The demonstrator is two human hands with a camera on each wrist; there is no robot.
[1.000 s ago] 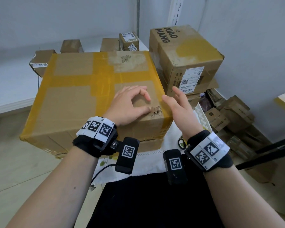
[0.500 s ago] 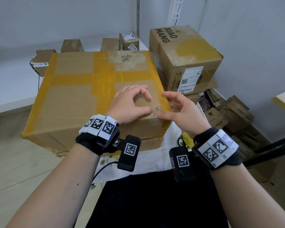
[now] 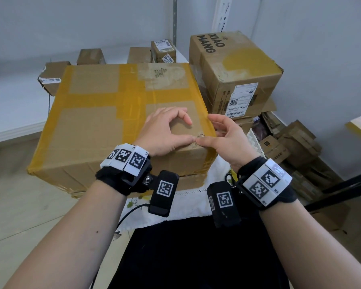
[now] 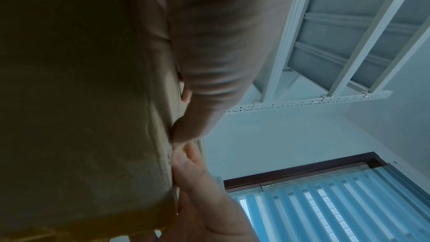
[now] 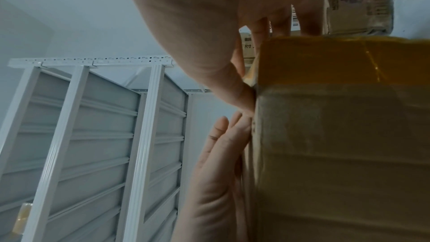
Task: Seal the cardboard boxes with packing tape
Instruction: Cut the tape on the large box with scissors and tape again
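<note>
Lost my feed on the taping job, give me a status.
Left hand resting on big taped box, right hand thumb at its near corner. Box already taped. No tape roll seen.

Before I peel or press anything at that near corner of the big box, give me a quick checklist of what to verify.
1. Big box sits flat and steady: ok, it rests level under both hands.
2. Left hand bracing the top: ok, its thumb presses near the front edge.
3. Right hand at the torn spot: ok, its thumb tip meets the left thumb there.
4. Loose tape end caught between the fingers: cannot tell.
5. Yellow tape already on the seams: ok, a cross of strips covers the top.
6. Tape roll within reach: cannot tell, none shows in any view.
</note>
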